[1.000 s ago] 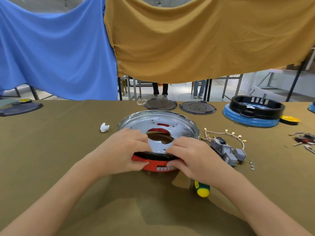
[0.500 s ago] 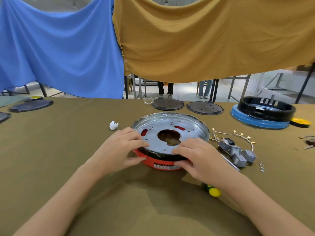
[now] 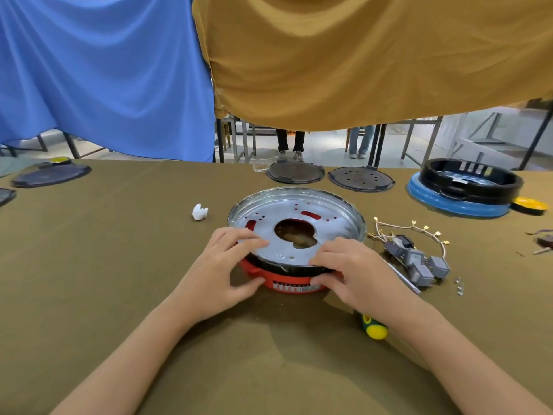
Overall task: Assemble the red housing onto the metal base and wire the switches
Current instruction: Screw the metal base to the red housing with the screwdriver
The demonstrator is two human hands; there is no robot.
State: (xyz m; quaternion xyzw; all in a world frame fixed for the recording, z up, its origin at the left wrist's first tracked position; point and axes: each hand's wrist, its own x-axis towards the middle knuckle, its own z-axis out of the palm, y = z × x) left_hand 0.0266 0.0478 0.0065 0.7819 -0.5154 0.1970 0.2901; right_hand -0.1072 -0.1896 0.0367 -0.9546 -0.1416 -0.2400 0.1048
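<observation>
Nearest, the left hand and right hand grip the near edge of the stacked parts from either side, fingers curled over the metal base, thumbs pressed to the red housing beneath it. The base sits on top, dish-side up, lying just beyond the fingers and equally near both hands. To the right, apart from the right hand, the switches and their wires wait on the table.
</observation>
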